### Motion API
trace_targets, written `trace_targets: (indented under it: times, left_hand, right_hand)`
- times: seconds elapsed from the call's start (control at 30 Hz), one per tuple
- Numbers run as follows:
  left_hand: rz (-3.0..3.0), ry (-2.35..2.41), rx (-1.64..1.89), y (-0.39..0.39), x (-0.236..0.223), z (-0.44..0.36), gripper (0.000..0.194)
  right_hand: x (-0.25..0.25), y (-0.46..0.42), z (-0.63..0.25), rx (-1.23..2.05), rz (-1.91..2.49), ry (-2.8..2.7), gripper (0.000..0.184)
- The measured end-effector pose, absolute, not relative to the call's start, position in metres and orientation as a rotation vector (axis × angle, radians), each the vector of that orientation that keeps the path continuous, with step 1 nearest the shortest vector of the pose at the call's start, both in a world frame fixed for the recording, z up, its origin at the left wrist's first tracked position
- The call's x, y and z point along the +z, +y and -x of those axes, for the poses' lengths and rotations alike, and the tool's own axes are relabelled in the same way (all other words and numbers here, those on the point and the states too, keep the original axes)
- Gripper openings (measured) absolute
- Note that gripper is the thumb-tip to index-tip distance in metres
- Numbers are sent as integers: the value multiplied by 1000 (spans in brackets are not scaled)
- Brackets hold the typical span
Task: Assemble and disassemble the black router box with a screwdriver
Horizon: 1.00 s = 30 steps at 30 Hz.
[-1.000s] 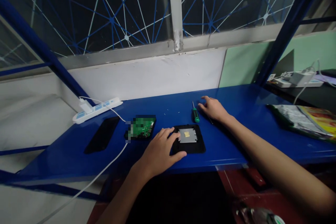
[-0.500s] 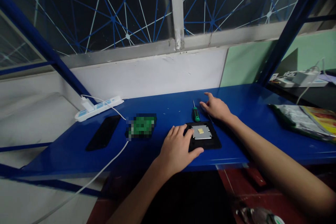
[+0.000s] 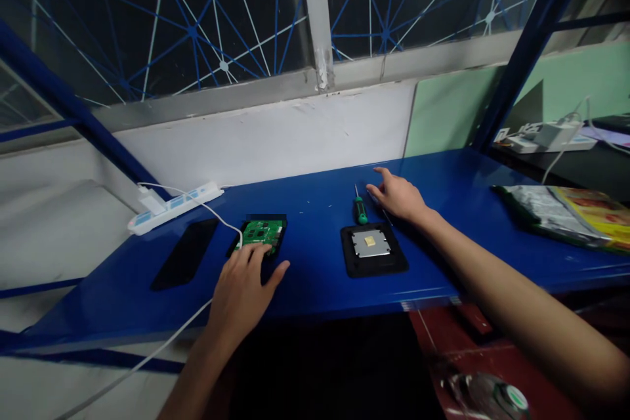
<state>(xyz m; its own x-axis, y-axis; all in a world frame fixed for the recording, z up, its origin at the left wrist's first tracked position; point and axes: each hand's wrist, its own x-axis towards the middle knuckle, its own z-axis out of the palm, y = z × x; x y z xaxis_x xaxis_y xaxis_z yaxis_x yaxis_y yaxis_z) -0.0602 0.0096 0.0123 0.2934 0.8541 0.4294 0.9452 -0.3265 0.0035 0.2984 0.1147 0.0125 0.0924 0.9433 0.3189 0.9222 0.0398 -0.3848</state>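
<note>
The plate (image 3: 382, 244) looks metallic, the table (image 3: 315, 269) glossy.

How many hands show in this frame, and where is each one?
2. The left hand has its fingers over the near edge of the green circuit board; the right hand is low over the blue table, right of the green-handled screwdriver.

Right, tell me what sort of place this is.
Probably an improvised electronics bench in a room, not a dedicated workshop: a green circuit board and a green-handled screwdriver share the blue tabletop with a foil-like package.
</note>
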Motion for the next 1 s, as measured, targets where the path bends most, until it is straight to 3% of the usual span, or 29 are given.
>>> trace_targets:
  times: [0.3, 0.67, 0.83, 1.0]
  left_hand:
    - [2465, -1518, -648, -18, 4, 36, 36]
    - [2863, -1456, -765, -23, 12, -6, 45]
    - [3008, -1424, -725, -12, 25, -12, 47]
    - [3115, -1318, -664, 10, 47, 11, 51]
  right_hand:
    - [13, 114, -299, 82, 1847, -1830, 53]
    - [9, 116, -304, -17, 1779, -1777, 47]
    - [18, 106, -293, -180, 1616, -1692, 45]
    - [35, 82, -265, -14, 1303, -2019, 44]
